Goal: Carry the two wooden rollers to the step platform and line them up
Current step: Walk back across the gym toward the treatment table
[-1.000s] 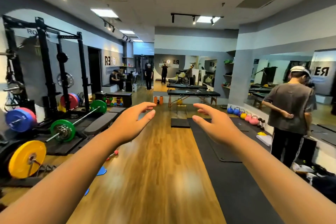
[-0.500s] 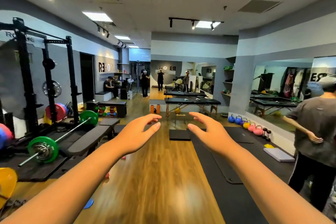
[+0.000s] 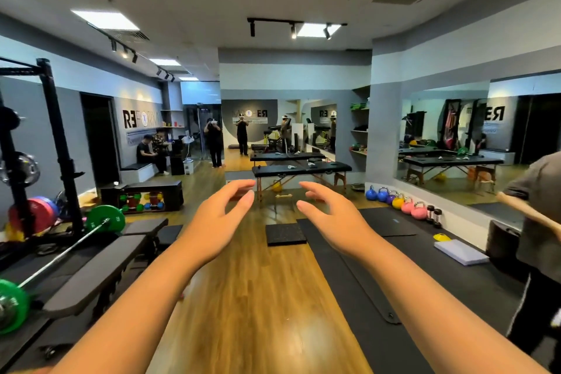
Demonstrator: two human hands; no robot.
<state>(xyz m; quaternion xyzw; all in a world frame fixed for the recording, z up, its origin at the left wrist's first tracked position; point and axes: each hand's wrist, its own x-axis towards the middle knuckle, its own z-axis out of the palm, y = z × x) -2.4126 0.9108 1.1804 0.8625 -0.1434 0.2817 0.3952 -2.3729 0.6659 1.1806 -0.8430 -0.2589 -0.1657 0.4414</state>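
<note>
From the head view, we are holding both arms stretched out ahead, the left hand [image 3: 217, 222] and right hand [image 3: 329, 223] empty, palms turned toward each other, fingers loosely spread and slightly bent. We are judging this as a reach readied for a pickup farther down the room. We are not making out the two wooden rollers for certain; a small pale wooden piece [image 3: 283, 196] is sitting on a low stand beneath the black padded massage table [image 3: 300, 169], too small to identify. A flat, speckled dark square pad [image 3: 285, 234] is lying on the glossy wooden floor [image 3: 258, 297]. Smooth, rounded kettlebells [image 3: 397, 200] are lining the mirrored wall.
</note>
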